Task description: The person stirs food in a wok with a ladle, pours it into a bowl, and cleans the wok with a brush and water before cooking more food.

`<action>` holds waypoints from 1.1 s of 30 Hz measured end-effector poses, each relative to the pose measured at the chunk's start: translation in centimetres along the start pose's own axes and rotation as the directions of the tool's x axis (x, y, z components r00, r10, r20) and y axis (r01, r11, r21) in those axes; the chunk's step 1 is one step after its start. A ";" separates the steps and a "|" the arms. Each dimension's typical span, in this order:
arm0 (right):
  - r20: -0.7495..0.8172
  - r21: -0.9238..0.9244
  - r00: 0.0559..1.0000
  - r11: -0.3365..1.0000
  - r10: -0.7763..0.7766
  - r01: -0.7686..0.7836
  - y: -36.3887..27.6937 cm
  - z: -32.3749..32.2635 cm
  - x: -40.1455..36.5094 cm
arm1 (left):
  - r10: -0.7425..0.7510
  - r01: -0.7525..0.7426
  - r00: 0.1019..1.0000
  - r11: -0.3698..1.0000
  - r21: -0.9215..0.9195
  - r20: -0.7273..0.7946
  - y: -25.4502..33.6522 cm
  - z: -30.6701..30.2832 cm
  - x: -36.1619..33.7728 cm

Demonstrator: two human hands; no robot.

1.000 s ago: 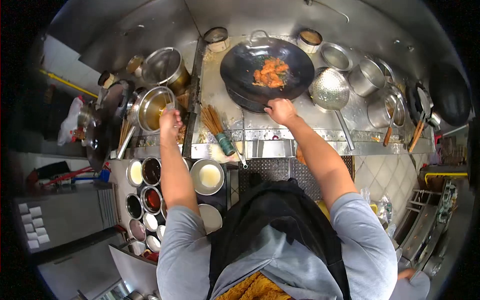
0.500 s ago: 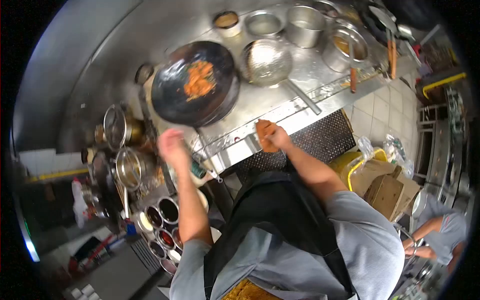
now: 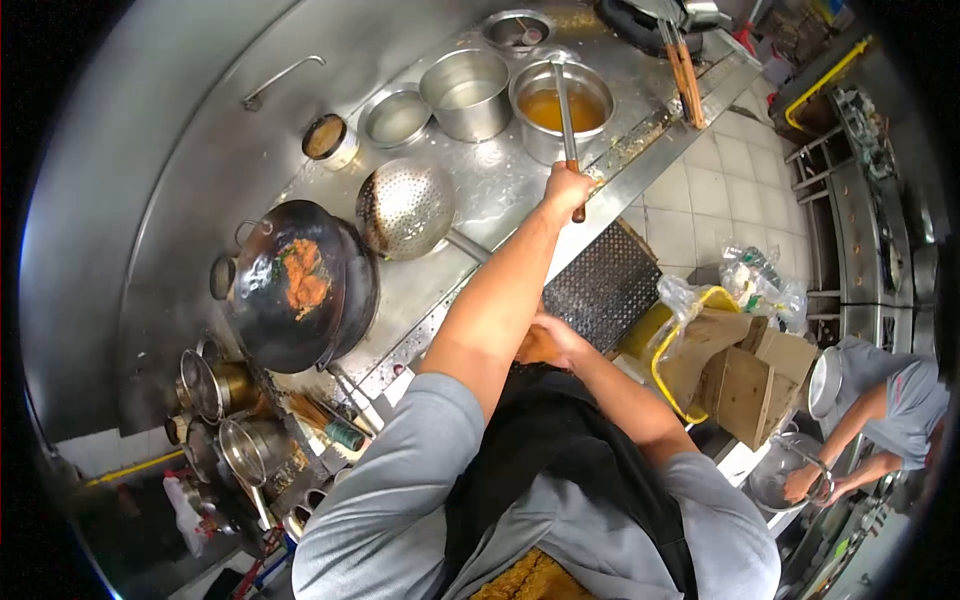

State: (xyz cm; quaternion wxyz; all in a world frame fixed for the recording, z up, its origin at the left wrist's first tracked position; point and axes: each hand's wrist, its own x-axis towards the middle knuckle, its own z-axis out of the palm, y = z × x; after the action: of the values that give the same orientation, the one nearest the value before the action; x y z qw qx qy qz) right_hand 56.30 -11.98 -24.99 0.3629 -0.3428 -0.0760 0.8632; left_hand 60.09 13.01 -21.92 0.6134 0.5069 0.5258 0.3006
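Note:
My left hand [image 3: 567,190] reaches across and is wrapped round the wooden grip of a ladle [image 3: 565,110]. The ladle's metal shaft lies over a steel pot [image 3: 560,147] holding amber liquid. Close to my apron, my right hand [image 3: 560,338] is closed on an orange-brown cloth [image 3: 538,348], partly hidden by my left forearm. On the left of the stove, a black wok [image 3: 265,325] contains orange food pieces [image 3: 303,278]. Beside it rests a perforated strainer [image 3: 405,208], its handle running under my left arm.
A steel pot [image 3: 465,105], a bowl [image 3: 395,118] and a small tub [image 3: 330,140] stand along the back. Utensils with wooden handles [image 3: 685,85] lie at far right. Cardboard boxes [image 3: 745,390] stand to my right, near another person's hands [image 3: 815,485] at a metal bowl.
My left hand has moved from beside the wok across to the right and taken hold of the ladle. My right hand, with the cloth, is nearer my apron. The view has shifted right.

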 end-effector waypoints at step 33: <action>-0.139 -0.364 0.982 0.916 0.125 -0.168 16.5 28.9 21.1 | 0.183 0.430 0.773 0.551 0.715 -0.607 -10.9 -47.5 -61.8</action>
State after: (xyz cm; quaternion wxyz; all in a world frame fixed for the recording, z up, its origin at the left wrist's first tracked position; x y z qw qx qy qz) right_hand 17.49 -6.21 -20.81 0.2286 -0.4585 -0.1927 0.8368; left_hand -3.28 -31.54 -7.98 0.1145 0.5627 0.8099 0.1197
